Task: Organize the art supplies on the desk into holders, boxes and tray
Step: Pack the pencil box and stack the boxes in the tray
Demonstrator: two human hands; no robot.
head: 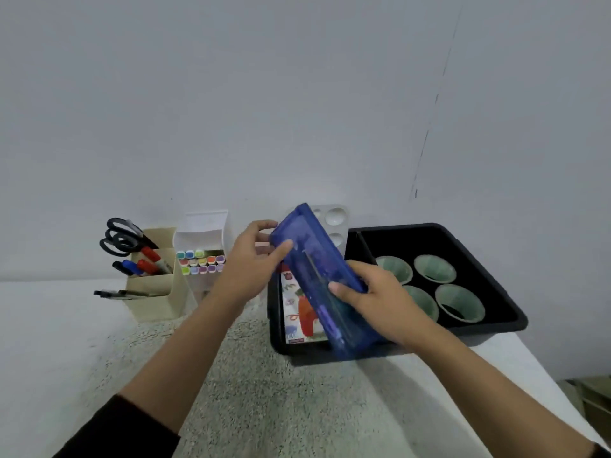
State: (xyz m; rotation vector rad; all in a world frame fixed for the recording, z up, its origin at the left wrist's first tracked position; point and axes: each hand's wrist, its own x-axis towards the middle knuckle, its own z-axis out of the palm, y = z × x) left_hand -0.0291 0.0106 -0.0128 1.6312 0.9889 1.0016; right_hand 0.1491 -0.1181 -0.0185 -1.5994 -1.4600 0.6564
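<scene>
Both hands are clamped on 1 blue box (317, 276), held tilted in the air just above the L compartment of the black tray (396, 230). Its long axis runs approx 11 to 5 o'clock, far end higher. The left hand (251, 269) pinches the far end at 11. The right hand (373, 295) grips the long edge nearer the 5 end, so it is closer to the tray and probably steers the drop. The slot below looks to run 12 to 6, so the box likely needs a small clockwise turn before it goes down. Count: 1 tray w/ 2 compartments. The L one holds 1 picture card (297, 312) lying flat, partly under the box. The R one holds 4 green cups (459, 302). 1 white palette (334, 216) stands behind the tray at 12. At 10 o'clock on the worktop (264, 408): 1 beige holder (158, 292) w/ scissors (122, 239) (seem 2 pairs) and a few red/blue markers, 1 white marker box (201, 259) w/ 3 rows of caps, and 1 pen (122, 294) loose beside the holder.
</scene>
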